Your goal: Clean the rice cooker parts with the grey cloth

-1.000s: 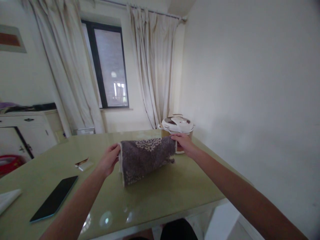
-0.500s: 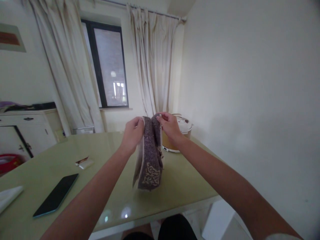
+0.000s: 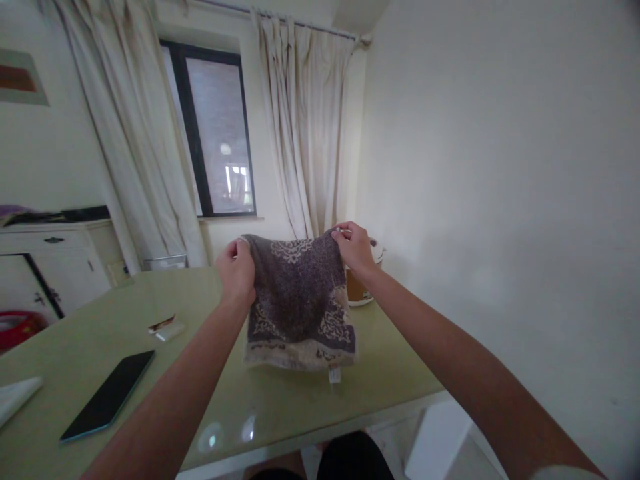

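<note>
A dark purple-grey towel with cream scroll patterns and a pale lower band hangs spread between my two hands above the table. My left hand pinches its upper left corner. The upper right corner is gripped between the thumb and fingers of my right hand. A small white label dangles from the towel's bottom edge. Behind my right hand stands a round white and tan pot-like appliance, mostly hidden by the hand and the towel.
On the green-topped table a dark phone or tablet lies at the left, with a small packet beyond it. Something white rests at the left edge. A white cabinet stands back left; a wall rises at the right.
My hands have moved apart, the left one mostly leftward and the right slightly to the right. The towel, bunched into a narrow folded strip before, is now opened out wide between them.
</note>
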Action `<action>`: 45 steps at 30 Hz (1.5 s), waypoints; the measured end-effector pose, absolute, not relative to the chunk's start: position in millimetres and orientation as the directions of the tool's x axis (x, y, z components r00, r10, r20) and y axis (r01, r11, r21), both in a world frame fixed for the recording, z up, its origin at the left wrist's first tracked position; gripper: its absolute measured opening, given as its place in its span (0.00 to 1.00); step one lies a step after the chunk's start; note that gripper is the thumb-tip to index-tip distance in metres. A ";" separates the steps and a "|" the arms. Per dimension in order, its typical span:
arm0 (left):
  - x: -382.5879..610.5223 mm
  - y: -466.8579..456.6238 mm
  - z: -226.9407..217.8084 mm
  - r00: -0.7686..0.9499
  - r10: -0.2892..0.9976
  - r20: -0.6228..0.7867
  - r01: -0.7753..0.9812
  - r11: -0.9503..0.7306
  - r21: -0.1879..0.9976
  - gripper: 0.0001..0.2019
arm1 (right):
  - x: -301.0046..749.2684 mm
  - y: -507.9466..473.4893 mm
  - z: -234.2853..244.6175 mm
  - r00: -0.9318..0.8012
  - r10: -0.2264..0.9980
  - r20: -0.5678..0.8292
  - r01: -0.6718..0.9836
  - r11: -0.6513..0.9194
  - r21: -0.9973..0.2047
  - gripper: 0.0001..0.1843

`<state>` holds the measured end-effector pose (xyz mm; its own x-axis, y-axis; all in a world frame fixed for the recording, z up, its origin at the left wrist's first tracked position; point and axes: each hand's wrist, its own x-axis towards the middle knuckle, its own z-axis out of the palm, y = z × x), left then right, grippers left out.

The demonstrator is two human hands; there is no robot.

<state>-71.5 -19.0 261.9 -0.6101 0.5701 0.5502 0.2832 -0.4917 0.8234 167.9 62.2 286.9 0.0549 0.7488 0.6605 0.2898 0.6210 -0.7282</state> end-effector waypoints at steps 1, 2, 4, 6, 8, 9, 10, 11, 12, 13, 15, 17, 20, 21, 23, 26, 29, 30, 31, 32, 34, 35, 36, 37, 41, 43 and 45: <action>-58.7 -21.3 264.0 -0.644 0.540 0.543 0.254 -0.519 0.816 0.18 | 159.9 56.7 287.4 0.038 0.748 0.662 0.254 0.634 -0.730 0.09; -44.8 -23.8 266.1 -0.640 0.541 0.546 0.231 -0.542 0.808 0.18 | 151.0 50.3 288.2 0.013 0.745 0.667 0.217 0.649 -0.729 0.10; -18.1 -28.9 270.4 -0.540 0.625 0.564 0.186 -0.565 0.804 0.18 | 133.6 36.5 289.9 -0.050 0.739 0.671 0.158 0.670 -0.726 0.12; 0.7 -33.2 274.3 -0.387 0.720 0.576 0.106 -0.586 0.803 0.15 | 121.2 25.1 291.2 -0.102 0.736 0.669 0.151 0.676 -0.721 0.16; 7.7 -35.7 277.4 -0.231 0.786 0.574 -0.011 -0.592 0.806 0.13 | 116.7 19.9 290.8 -0.117 0.727 0.676 0.182 0.685 -0.705 0.24; 6.9 -36.0 278.3 -0.164 0.809 0.565 -0.072 -0.581 0.811 0.13 | 117.1 20.1 289.8 -0.118 0.723 0.681 0.197 0.689 -0.698 0.29; 3.8 -35.6 278.5 -0.109 0.830 0.547 -0.123 -0.557 0.821 0.15 | 118.8 22.0 288.5 -0.117 0.722 0.681 0.202 0.689 -0.696 0.32; -1.2 -34.1 278.0 -0.065 0.849 0.524 -0.159 -0.527 0.835 0.18 | 121.1 25.2 286.9 -0.121 0.726 0.677 0.194 0.686 -0.701 0.34; -7.3 -31.7 276.4 -0.038 0.864 0.502 -0.174 -0.501 0.848 0.20 | 123.7 29.2 285.3 -0.131 0.734 0.667 0.176 0.679 -0.713 0.33; -14.3 -28.3 273.8 -0.041 0.871 0.489 -0.165 -0.489 0.857 0.22 | 126.0 33.6 283.8 -0.146 0.742 0.654 0.150 0.670 -0.727 0.32; -28.9 -19.7 265.6 -0.164 0.856 0.489 -0.075 -0.505 0.860 0.30 | 129.4 41.9 282.1 -0.189 0.749 0.635 0.088 0.657 -0.749 0.29; -43.1 -10.6 254.4 -0.323 0.824 0.466 0.010 -0.489 0.872 0.39 | 131.4 49.7 282.1 -0.253 0.735 0.629 0.014 0.653 -0.757 0.30; -60.4 1.3 237.7 -0.212 0.937 0.278 -0.105 -0.305 0.946 0.41 | 134.2 63.8 282.2 -0.342 0.698 0.629 -0.053 0.654 -0.755 0.31; -64.2 4.9 233.8 -0.108 0.970 0.217 -0.150 -0.232 0.961 0.39 | 135.6 69.6 281.2 -0.346 0.693 0.632 -0.040 0.662 -0.748 0.30; -68.0 12.0 230.9 -0.016 0.982 0.189 -0.171 -0.189 0.967 0.34 | 138.8 81.6 277.5 -0.306 0.701 0.644 0.040 0.685 -0.727 0.25; -64.7 21.0 239.3 -0.182 0.929 0.323 -0.112 -0.346 0.932 0.31 | 143.5 95.0 271.1 -0.211 0.714 0.668 0.156 0.699 -0.698 0.18; -56.8 21.7 256.2 -0.338 0.813 0.474 -0.043 -0.517 0.855 0.31 | 147.1 95.2 269.7 -0.159 0.690 0.706 0.147 0.724 -0.674 0.16; -54.5 19.2 261.7 -0.359 0.779 0.514 -0.017 -0.556 0.831 0.31 | 148.4 92.0 270.4 -0.150 0.677 0.721 0.126 0.736 -0.665 0.16; -52.8 15.2 266.4 -0.365 0.752 0.549 0.013 -0.585 0.811 0.31 | 150.0 87.3 271.2 -0.146 0.664 0.734 0.103 0.748 -0.656 0.16; -51.5 9.8 270.0 -0.358 0.732 0.580 0.047 -0.606 0.794 0.30 | 152.0 81.3 271.9 -0.146 0.651 0.744 0.082 0.758 -0.647 0.16; -50.6 -5.2 273.4 -0.329 0.702 0.632 0.121 -0.632 0.765 0.27 | 157.9 66.3 271.7 -0.159 0.629 0.761 0.054 0.775 -0.629 0.16; -50.9 -14.6 273.0 -0.313 0.695 0.647 0.157 -0.635 0.757 0.26 | 161.9 57.6 270.5 -0.176 0.619 0.765 0.053 0.782 -0.621 0.16; -51.7 -24.9 271.1 -0.297 0.697 0.652 0.189 -0.627 0.756 0.25 | 166.6 48.3 268.3 -0.203 0.615 0.762 0.066 0.785 -0.616 0.17; -52.9 -36.0 267.6 -0.277 0.712 0.645 0.218 -0.607 0.764 0.25 | 171.7 38.9 265.3 -0.240 0.619 0.748 0.090 0.781 -0.618 0.18; -62.1 -78.6 236.9 -0.142 0.849 0.509 0.271 -0.461 0.845 0.30 | 190.0 4.6 245.9 -0.453 0.671 0.587 0.226 0.723 -0.653 0.23; -69.0 -91.5 212.6 -0.105 0.906 0.410 0.275 -0.370 0.887 0.31 | 192.5 -5.2 232.2 -0.560 0.664 0.495 0.282 0.715 -0.639 0.24; -77.6 -95.2 184.6 -0.112 0.940 0.321 0.287 -0.279 0.916 0.33 | 188.0 -7.2 215.0 -0.650 0.630 0.424 0.324 0.735 -0.595 0.24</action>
